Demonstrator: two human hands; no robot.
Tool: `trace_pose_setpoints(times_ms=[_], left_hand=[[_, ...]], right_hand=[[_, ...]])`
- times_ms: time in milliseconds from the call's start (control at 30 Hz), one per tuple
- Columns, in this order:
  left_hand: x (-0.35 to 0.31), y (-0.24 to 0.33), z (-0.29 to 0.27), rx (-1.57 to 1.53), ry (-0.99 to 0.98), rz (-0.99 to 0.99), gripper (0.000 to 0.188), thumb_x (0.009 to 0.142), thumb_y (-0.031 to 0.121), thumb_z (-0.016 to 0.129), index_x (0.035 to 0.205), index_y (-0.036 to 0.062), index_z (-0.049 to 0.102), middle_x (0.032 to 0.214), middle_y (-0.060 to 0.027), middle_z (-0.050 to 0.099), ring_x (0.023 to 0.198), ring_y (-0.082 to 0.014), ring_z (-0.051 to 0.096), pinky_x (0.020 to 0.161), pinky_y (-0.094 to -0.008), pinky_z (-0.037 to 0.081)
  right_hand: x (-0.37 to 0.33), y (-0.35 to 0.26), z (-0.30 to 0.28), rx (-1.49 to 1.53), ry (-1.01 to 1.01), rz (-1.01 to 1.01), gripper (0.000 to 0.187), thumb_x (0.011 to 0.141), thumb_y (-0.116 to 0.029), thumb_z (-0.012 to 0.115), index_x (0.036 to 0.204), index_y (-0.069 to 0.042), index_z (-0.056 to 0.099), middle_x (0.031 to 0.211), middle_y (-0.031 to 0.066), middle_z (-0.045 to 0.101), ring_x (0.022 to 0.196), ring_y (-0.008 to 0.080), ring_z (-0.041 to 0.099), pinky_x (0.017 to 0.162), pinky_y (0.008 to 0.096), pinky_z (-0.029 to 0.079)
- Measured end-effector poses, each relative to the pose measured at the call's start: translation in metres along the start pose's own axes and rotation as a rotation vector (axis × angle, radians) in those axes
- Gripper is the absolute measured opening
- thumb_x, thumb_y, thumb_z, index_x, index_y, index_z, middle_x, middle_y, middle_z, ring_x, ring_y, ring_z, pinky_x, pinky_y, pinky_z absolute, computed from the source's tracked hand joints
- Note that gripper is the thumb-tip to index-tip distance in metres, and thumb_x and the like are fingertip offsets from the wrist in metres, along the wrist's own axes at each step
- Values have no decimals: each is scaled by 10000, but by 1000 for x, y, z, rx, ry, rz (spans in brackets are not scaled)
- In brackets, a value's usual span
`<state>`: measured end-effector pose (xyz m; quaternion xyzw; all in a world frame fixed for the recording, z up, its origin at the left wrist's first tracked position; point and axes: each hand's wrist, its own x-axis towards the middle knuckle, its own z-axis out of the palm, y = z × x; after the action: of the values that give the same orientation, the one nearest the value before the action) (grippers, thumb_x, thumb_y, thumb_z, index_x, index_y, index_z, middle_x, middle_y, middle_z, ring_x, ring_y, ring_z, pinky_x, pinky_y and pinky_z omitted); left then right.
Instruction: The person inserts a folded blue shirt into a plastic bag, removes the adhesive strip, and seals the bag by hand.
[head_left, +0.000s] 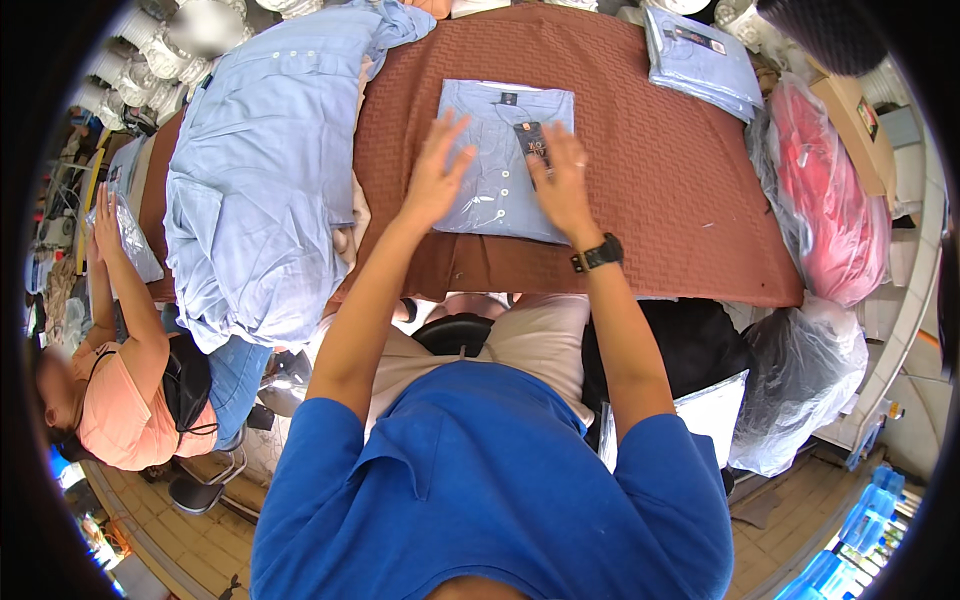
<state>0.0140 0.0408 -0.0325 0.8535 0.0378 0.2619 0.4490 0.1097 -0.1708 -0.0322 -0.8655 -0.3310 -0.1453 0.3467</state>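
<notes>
A folded light-blue shirt in a clear plastic bag lies flat on the brown cloth-covered table in front of me. White buttons run down its front, and a dark hang tag rests on its upper right part. My left hand is over the shirt's left edge, fingers spread. On the right side, my right hand has its fingers stretched out beside the tag, with a dark watch on the wrist. Neither hand grips anything; whether the palms touch the plastic I cannot tell.
To the left lies a large pile of light-blue shirts. Bagged folded shirts sit at the far right corner. Past the right edge are a plastic-wrapped red bundle and a cardboard box. A co-worker in a peach top sits at left, hands raised.
</notes>
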Motion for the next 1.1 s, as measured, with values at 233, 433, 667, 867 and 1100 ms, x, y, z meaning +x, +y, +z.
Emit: trace_pose_setpoints(times_ms=[233,433,667,867,1100], left_hand=[[-35,-20,-64,-139,-104,-445,526,963,137,716,1442,33,525,1298,-140,650,930,-136,641,814,-302,545],[-49,24,-54,-18,-133,-480,564,888,59,779,1397,3,541,1161,-133,683,738,-119,633,673,-265,530],[-88,105,-29,-489,-715,-601,366,928,78,746,1268,9,631,995,-71,701,821,-111,656,697,-258,522],[-38,72,-25,57,-10,-45,144,923,64,688,1052,3,680,945,-151,711,837,-262,698,747,-376,546],[6,37,11,409,-147,-286,259,895,199,729,945,-48,667,1016,-252,717,948,-421,698,827,-480,546]], right_hand=[[-9,20,-71,161,-142,577,364,969,-276,685,1177,21,672,1044,231,736,982,410,701,889,478,538],[-34,-18,-88,219,-523,691,391,925,-313,765,1096,33,700,793,147,732,644,257,725,664,382,571],[-36,95,-107,190,29,513,412,860,-230,819,1161,11,676,928,190,732,874,273,731,787,398,576],[-47,111,-118,103,-8,668,494,886,-276,786,1266,1,634,1161,249,663,1063,378,656,925,448,529],[-57,89,-96,-40,-2,494,524,892,-316,777,1243,47,635,1155,257,649,1106,394,624,962,464,498]])
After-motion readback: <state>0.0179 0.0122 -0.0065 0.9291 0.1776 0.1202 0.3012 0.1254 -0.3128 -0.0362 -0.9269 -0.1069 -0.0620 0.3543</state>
